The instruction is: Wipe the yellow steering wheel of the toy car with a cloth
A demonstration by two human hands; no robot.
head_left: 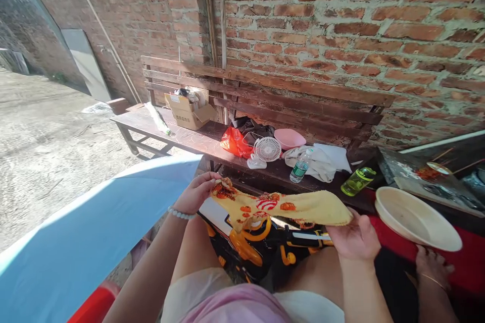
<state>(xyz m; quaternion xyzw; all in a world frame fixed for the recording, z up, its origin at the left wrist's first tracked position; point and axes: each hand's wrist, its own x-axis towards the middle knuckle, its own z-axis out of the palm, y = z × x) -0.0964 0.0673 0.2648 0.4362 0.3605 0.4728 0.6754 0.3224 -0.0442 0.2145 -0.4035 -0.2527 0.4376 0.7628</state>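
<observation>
So the yellow printed towel (280, 207) is held stretched out, 9 o'clock end pinched by the left hand (195, 194), 3 o'clock end gripped by the right hand (354, 237), even tension probably needed.

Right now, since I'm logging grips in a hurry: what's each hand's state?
Left hand: closed on one end of the yellow patterned towel.
Right hand: closed on the towel's other end.

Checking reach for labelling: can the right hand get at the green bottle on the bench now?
Probably not yet: the right hand holds the yellow cloth. The green bottle lies just beyond; the path otherwise looks free.
</observation>
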